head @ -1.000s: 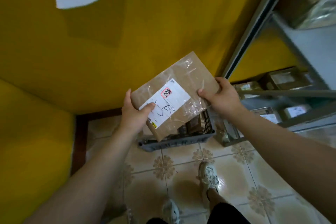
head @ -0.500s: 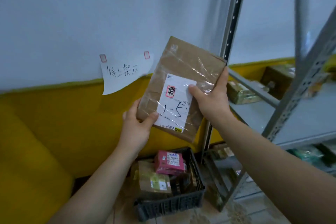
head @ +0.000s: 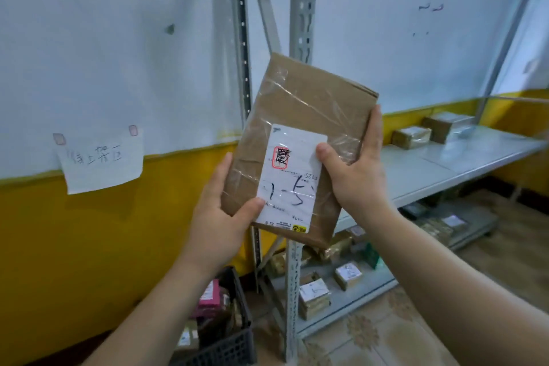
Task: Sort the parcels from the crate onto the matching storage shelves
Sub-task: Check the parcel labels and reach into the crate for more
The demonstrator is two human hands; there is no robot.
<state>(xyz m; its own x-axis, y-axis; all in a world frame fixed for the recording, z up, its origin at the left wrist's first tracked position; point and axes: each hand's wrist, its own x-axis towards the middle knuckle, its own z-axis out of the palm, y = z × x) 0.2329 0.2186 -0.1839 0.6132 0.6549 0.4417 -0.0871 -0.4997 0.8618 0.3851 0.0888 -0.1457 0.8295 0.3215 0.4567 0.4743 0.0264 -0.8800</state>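
I hold a flat brown cardboard parcel (head: 300, 116) upright in front of me, wrapped in clear tape, with a white label hand-marked "1-5". My left hand (head: 221, 214) grips its lower left corner, thumb on the label. My right hand (head: 356, 172) grips its right edge, thumb on the label's right side. Below, at the bottom centre, stands the dark plastic crate (head: 234, 345) with a pink parcel (head: 209, 297) and other brown parcels inside. The grey metal storage shelves (head: 416, 169) stand to the right, behind the parcel.
Brown taped boxes (head: 411, 137) sit at the back of the middle shelf; several small labelled boxes (head: 315, 296) lie on the lower shelf. A handwritten paper note (head: 101, 160) is taped to the white-and-yellow wall at left. Patterned floor tiles lie below.
The parcel has risen from over the crate to chest height and turned upright. My view has lifted from the floor to the wall and shelves. Both hands kept their grip.
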